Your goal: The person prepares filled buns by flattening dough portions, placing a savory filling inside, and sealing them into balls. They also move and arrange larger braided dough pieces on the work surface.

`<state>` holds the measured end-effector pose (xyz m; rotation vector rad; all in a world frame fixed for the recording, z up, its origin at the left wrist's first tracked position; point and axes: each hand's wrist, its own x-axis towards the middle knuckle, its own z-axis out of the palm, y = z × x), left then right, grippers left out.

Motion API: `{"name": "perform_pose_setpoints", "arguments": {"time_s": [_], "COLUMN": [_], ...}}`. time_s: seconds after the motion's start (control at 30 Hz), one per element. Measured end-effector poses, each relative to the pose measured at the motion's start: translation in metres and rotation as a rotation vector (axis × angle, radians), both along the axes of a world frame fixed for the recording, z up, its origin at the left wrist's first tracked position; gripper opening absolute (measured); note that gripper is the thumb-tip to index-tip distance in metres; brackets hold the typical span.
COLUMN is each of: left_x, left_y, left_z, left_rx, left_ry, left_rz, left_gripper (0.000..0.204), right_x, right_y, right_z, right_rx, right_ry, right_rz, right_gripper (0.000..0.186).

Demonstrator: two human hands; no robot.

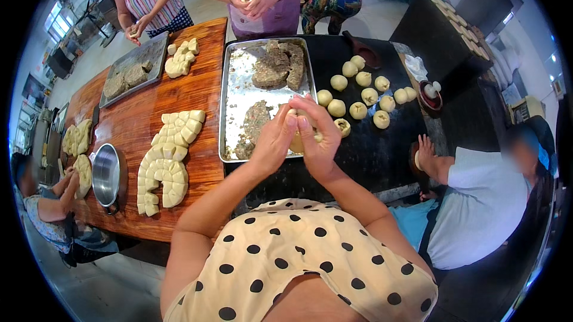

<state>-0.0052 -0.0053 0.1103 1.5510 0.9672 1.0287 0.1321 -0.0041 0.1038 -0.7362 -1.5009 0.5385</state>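
The left hand [274, 143] and the right hand [322, 137] are meeting in a half-closed cup, thumbs together, and both are holding a piece of pale dough [298, 142], mostly hidden between the palms. The dough is hovering over the lower right corner of a rectangular silver metal tray [236, 100]. The tray is spreading out toward 11 o'clock and is carrying crumbly grey-brown filling: a thick mound [277, 66] near 11 o'clock and a flatter heap [255, 124] at 9 o'clock, just beside the left hand.

From 1 to 2 o'clock, round pale dough balls [336, 108] are sitting on a black-topped table [373, 158], several showing gathered tops. Farther off, between 2 and 3 o'clock, a small dark red-brown pot [431, 107] is standing near the table's edge.

Between 8 and 9 o'clock, curving rows of pale cut dough [164, 155] are lying on a glossy reddish-brown wooden table [122, 120], with a round shiny steel bowl [106, 170] standing beyond them. At 10 o'clock, a second grey metal tray [155, 53] is holding more filling. Toward 12 o'clock, a person in a purple apron [262, 14] is holding both hands together.
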Motion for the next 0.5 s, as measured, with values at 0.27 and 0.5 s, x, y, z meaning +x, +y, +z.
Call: {"name": "perform_pose_setpoints", "arguments": {"time_s": [0.27,0.5], "left_x": [-0.004,-0.009], "left_y": [0.01,-0.006], "left_z": [0.0,0.042], "left_rx": [-0.168,-0.323], "left_ry": [-0.188,-0.511], "left_rz": [-0.155,-0.213], "left_gripper": [0.086,0.089], "right_x": [0.001,-0.001], "right_y": [0.009,0.004], "right_z": [-0.002,0.0], "right_rx": [0.103,0.134], "right_ry": [-0.22,0.043], "right_rz": [-0.023,0.058], "right_gripper": [0.071,0.035]}}
